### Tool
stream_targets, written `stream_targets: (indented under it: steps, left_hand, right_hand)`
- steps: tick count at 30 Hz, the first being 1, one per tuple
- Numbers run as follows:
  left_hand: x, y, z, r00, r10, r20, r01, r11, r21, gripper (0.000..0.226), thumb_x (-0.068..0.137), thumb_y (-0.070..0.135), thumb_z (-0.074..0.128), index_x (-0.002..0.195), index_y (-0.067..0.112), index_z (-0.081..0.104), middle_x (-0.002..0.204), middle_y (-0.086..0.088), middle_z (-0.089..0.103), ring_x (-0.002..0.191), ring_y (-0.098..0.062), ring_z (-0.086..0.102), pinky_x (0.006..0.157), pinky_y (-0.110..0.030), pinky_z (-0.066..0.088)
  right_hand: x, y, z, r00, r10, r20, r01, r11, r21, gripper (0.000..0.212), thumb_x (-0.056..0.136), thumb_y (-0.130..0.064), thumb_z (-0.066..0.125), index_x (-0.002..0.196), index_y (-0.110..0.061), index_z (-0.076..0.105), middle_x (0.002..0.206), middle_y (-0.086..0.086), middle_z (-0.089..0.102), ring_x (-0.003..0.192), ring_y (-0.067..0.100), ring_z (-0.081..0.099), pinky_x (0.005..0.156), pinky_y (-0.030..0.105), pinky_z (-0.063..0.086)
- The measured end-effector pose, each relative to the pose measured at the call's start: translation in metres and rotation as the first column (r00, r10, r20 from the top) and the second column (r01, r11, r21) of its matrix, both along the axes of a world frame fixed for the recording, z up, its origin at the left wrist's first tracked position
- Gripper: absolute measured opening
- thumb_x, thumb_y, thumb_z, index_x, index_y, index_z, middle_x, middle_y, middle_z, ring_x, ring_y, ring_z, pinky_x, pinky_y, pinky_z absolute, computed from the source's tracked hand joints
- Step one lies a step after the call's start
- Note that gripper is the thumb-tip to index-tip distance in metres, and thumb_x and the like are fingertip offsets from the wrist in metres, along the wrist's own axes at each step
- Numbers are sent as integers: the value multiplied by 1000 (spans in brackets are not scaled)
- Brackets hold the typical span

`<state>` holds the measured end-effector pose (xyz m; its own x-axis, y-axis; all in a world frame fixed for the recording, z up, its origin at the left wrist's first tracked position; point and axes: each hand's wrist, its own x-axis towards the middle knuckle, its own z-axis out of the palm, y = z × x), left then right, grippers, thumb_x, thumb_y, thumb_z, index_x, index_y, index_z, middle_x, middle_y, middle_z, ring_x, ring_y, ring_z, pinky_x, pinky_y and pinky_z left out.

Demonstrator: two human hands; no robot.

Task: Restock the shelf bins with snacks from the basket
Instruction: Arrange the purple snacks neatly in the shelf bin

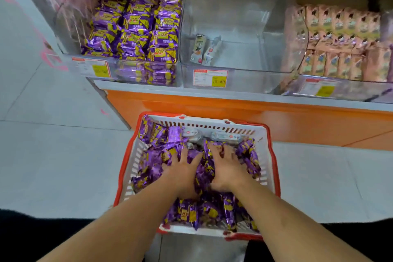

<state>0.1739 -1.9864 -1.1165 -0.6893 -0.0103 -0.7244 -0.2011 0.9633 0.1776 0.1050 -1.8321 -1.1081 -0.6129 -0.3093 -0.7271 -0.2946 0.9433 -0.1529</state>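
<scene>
Nearest the camera, two bare forearms reach down into the basket (124, 168), a white slatted one with a red rim that stands on the floor against the orange base of the shelf. The left hand (183, 169) lies spread on the heap of purple snack packets (204, 176), fingers splayed and digging in among the wrappers; whether it has closed round any packet I cannot tell. Just beside it, the right hand (225, 168) is pressed into the same heap, fingers curled down over the packets at its far side, seemingly gathering a bunch. At the far wall of the basket lie a few pale wrapped packets (225, 136) of another kind.

Up on the shelf, going left to right: the left bin (91, 69) at the shelf's left end is piled nearly full with matching purple packets. The middle bin (210, 78) holds only two pale bars (205, 50) leaning at its left side. The right bin (319, 89) is packed with rows of pinkish packets (340, 49).

The likely step is scooping a double handful for the left bin. The risks, as I judge them: slick foil packets may slip from a loose two-handed scoop and fall to the floor between basket and shelf; the left bin, already heaped, may overflow its front edge; and pale packets caught up in the scoop could land in the wrong bin.
</scene>
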Motion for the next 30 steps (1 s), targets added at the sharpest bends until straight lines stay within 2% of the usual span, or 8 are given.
stream_targets:
  steps: [2,6,9,11,13,18,22,30]
  left_hand:
    - [-3,4,-8,1000,-8,-27,7,999,-31,134,69,65,83,157,45,-17,169,-11,-19,153,-51,0,112,-75,27]
    - [-7,6,-13,998,2,-67,-6,999,-54,130,71,68,79,157,43,-15,168,-9,-9,152,-49,6,111,-69,34]
    - [-8,9,-11,991,23,-134,-28,999,-35,116,74,66,75,157,40,-1,163,-11,2,147,-46,19,108,-66,37]
    - [-9,12,-9,985,40,-165,-42,999,-6,100,79,58,73,154,36,10,161,-14,7,143,-47,27,108,-67,36]
    - [-10,14,-7,981,65,-184,-61,998,27,89,82,50,71,151,34,17,160,-16,12,140,-47,33,108,-68,35]
    - [-7,10,-10,986,65,-152,-62,998,25,97,78,67,68,151,34,14,153,-16,30,140,-41,35,108,-64,35]
    - [-7,7,-10,983,68,-168,-68,998,7,92,86,51,70,157,31,15,154,-16,28,139,-40,38,110,-63,36]
    - [-11,0,1,976,116,-185,-111,993,38,80,83,31,68,152,28,28,138,-13,36,116,-36,56,96,-48,50]
  right_hand:
    - [0,-4,-6,998,36,-49,-35,999,27,136,79,-30,83,157,-44,-27,170,12,-19,157,47,1,119,71,22]
    - [-4,-3,-16,990,45,-134,-42,999,25,139,77,-28,87,158,-40,-25,170,15,-6,155,48,5,118,67,26]
    - [-7,-4,-17,982,13,-187,-20,999,-36,122,72,-25,86,159,-38,1,160,16,12,148,45,20,109,59,43]
    - [-8,-7,-16,980,-22,-196,6,997,-82,104,72,-20,83,151,-37,18,152,14,18,142,45,28,91,50,55]
    - [-9,-10,-15,981,-30,-193,12,995,-97,94,73,-20,82,145,-37,25,152,12,17,140,45,30,82,48,57]
    - [-7,-12,-15,985,14,-174,-31,995,-96,100,74,-24,83,151,-40,21,157,9,25,143,43,30,91,51,54]
    - [-1,-12,-14,981,75,-178,-88,994,-68,98,80,-31,79,158,-42,20,165,8,21,146,42,32,102,53,51]
    - [2,-16,-1,976,59,-208,-91,985,-149,81,79,-32,72,152,-39,36,143,6,47,123,33,57,85,44,57]
